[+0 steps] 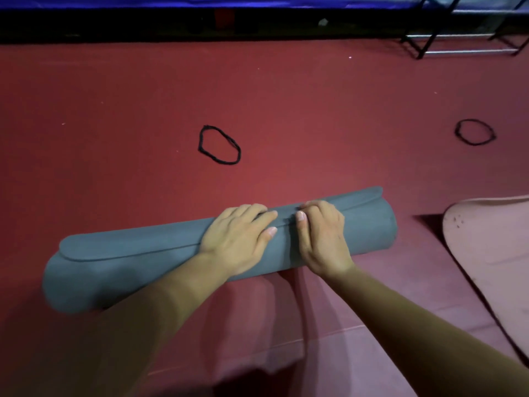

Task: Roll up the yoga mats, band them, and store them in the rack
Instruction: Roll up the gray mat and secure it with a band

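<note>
Rolled grey mat (128,270) is laid across the red floor (114,110), near centre, pressed by the left hand (237,239), grip released, fingers flat. The right hand (320,233) is set beside it on the roll, fingers bent; whether it is grasping cannot be told. One black band (199,146) is seen beyond, another band (475,120) far right

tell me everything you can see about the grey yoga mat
The grey mat is rolled into a thick, soft-looking tube lying slantwise on the red floor, right end farther away. Its loose flap with rounded corners lies over the top. It is not yet banded. The left hand presses flat across its middle; the right hand rests beside, fingers bent.
</note>
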Demonstrator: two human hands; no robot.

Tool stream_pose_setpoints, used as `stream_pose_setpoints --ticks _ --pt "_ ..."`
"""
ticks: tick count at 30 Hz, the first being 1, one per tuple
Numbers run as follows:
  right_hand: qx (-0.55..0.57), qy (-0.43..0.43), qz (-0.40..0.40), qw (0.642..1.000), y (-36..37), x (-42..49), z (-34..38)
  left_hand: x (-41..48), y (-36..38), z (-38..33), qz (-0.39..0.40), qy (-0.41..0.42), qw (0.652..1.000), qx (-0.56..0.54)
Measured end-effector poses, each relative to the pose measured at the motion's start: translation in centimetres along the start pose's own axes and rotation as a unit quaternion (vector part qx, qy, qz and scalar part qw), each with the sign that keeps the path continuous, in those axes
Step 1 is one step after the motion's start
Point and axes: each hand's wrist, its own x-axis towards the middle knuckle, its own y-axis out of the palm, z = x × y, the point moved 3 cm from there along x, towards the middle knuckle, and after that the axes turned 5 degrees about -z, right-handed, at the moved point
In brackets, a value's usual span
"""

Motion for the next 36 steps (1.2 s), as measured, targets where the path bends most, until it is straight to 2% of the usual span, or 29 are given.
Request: stream_pose_setpoints --ticks 3,5,8,11,14,17,19,22,27,30,34,36 --pt "-0.004 0.118 -0.03 0.993 -1.9 -1.0 -1.9 1.1 -0.3 -1.2 0.022 0.028 0.999 0.027" --pt "-0.015 0.222 -0.043 0.974 -3.0 -1.8 -3.0 2.9 -0.8 -2.6 0.025 0.055 0.997 0.04" --pt "0.005 0.345 -0.053 0.937 -4.2 -2.5 -3.5 6.3 -0.6 -5.3 0.134 0.037 0.99 0.027" --pt "0.057 0.396 -0.085 0.913 -4.8 -3.1 -3.8 8.8 1.1 -7.7 0.196 0.027 0.979 0.047" --pt "0.123 0.427 -0.139 0.885 -5.8 -3.6 -4.7 10.4 3.1 -8.7 0.226 0.029 0.973 -0.04" --pt "0.133 0.52 -0.128 0.834 -6.6 -4.3 -5.6 11.1 4.3 -10.0 0.277 0.028 0.938 -0.209" --pt "0.159 0.572 -0.111 0.797 -6.6 -4.9 -5.9 11.0 4.8 -10.3 0.265 0.019 0.934 -0.239" --pt "0.206 0.587 -0.107 0.775 -6.7 -5.5 -6.5 10.9 5.2 -10.2 0.232 0.02 0.945 -0.231" --pt "0.272 0.591 -0.137 0.747 -5.8 -5.7 -8.0 11.0 5.3 -10.0 0.254 0.045 0.946 -0.195" --pt "0.247 0.581 -0.113 0.767 -6.2 -5.4 -9.0 11.0 5.3 -9.8 0.263 0.048 0.945 -0.188" --pt "0.272 0.566 -0.084 0.774 -6.8 -4.7 -9.7 11.1 5.2 -9.8 0.263 0.043 0.947 -0.182" --pt "0.257 0.541 -0.075 0.797 -6.6 -4.3 -9.3 11.0 5.1 -9.8 0.252 0.036 0.95 -0.179"
